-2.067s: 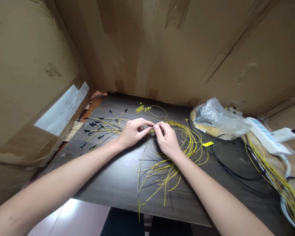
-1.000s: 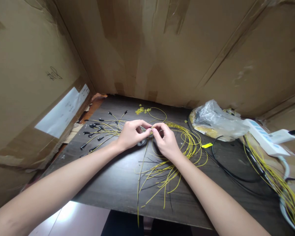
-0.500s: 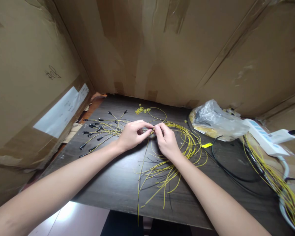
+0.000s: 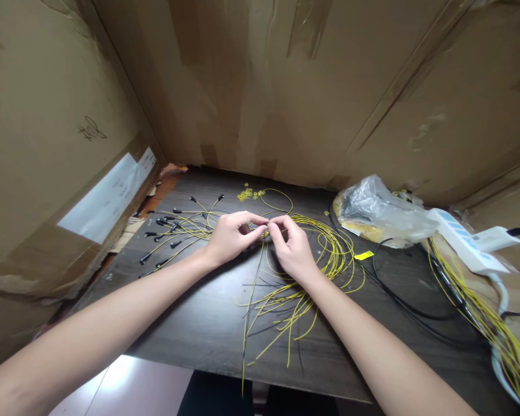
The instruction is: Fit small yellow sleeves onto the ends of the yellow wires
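Note:
My left hand (image 4: 231, 236) and my right hand (image 4: 292, 245) meet fingertip to fingertip above the middle of the dark table. Each pinches with thumb and forefinger at a thin yellow wire (image 4: 253, 286), which runs down from there past the table's front edge. A small dark bit shows between the fingertips; its shape is too small to make out. Left of my hands lie several yellow wires with black connectors (image 4: 175, 244) at their ends, fanned out. A coiled bundle of yellow wires (image 4: 338, 260) passes beneath my right hand, its loose ends spread toward me.
Small yellow pieces (image 4: 245, 194) lie in a pile at the back. To the right are a clear plastic bag (image 4: 379, 211), a yellow label (image 4: 364, 255) on a black cable (image 4: 398, 300), a white power strip (image 4: 468, 242) and more yellow wires (image 4: 481, 318). Cardboard walls (image 4: 260, 86) enclose the table.
My right fingertips have shifted slightly at the pinch, the forefinger now more bent and the thumb a little lower. My left hand and the wires on the table have hardly moved.

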Tool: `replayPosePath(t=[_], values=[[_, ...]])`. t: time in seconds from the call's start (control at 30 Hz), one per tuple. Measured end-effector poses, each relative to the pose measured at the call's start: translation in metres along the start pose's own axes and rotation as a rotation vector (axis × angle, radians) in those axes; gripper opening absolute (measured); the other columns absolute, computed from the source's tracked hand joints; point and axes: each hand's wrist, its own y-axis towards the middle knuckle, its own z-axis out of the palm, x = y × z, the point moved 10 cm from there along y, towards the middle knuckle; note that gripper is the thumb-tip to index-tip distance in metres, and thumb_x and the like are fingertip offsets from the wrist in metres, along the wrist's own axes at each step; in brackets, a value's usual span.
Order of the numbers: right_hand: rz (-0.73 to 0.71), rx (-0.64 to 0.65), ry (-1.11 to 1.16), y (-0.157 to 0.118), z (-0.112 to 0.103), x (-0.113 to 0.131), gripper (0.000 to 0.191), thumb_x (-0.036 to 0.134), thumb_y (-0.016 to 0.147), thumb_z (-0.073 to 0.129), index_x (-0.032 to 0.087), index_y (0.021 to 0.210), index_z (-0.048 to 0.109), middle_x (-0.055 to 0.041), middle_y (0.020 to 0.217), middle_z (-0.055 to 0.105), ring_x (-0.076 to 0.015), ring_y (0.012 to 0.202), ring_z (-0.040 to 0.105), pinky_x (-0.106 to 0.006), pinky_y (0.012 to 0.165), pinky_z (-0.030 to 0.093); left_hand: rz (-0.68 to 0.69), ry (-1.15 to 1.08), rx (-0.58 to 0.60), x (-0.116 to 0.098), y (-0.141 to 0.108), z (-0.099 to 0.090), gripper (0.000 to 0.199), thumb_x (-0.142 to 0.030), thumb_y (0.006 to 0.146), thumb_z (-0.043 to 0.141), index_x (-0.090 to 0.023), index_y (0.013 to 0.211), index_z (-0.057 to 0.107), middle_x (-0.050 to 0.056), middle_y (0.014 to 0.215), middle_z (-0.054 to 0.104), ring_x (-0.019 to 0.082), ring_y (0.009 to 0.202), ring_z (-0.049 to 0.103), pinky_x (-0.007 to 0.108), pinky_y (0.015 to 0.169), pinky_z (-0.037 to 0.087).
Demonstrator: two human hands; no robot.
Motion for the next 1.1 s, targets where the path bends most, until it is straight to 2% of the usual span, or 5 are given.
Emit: replayPosePath(t=[0.27,0.5,0.73,0.97,1.1], values=[[0.038,-0.046,0.035,-0.001,-0.005,-0.005,0.016,0.035,0.092,0.061,0.021,0.096,0.067,-0.0047,0.091,0.072,-0.0186,0.078,0.063,-0.033,0.075,0.049,-0.033,0.027,-0.003,0.007,0.0,0.0,0.014,-0.025,0.088,0.074,-0.018,0.097,0.081,0.004,0.08,0.078,0.011,0.059,0.063,0.024,0.06,0.05],[0.087,-0.057,0.077,0.0,-0.008,-0.009,0.017,0.036,0.087,0.065,0.02,0.091,0.068,-0.004,0.087,0.073,-0.0177,0.073,0.062,-0.031,0.07,0.048,-0.025,0.017,0.013,0.008,0.001,0.001,0.014,-0.025,0.088,0.074,-0.019,0.097,0.082,0.005,0.081,0.078,0.012,0.06,0.064,0.025,0.058,0.048],[0.077,-0.105,0.043,-0.001,-0.014,-0.006,0.013,0.032,0.083,0.068,0.02,0.087,0.072,-0.0011,0.075,0.068,-0.0157,0.066,0.056,-0.03,0.067,0.045,-0.136,-0.108,0.027,0.019,0.001,0.005,0.017,-0.028,0.087,0.074,-0.017,0.098,0.082,0.006,0.078,0.078,0.013,0.059,0.063,0.024,0.055,0.047],[0.076,-0.101,0.085,0.0,-0.012,-0.007,0.016,0.035,0.085,0.069,0.02,0.089,0.074,-0.0031,0.083,0.074,-0.0161,0.067,0.06,-0.03,0.067,0.049,-0.03,-0.05,0.041,0.013,0.002,0.004,0.014,-0.023,0.088,0.073,-0.019,0.098,0.082,0.006,0.085,0.079,0.012,0.064,0.065,0.024,0.06,0.049],[0.065,-0.099,0.037,0.0,-0.014,-0.005,0.015,0.034,0.085,0.069,0.021,0.088,0.073,-0.003,0.082,0.074,-0.0166,0.068,0.061,-0.031,0.069,0.049,-0.043,-0.056,0.029,0.014,0.002,0.003,0.014,-0.025,0.087,0.074,-0.019,0.097,0.083,0.006,0.082,0.079,0.013,0.063,0.065,0.024,0.058,0.049]])
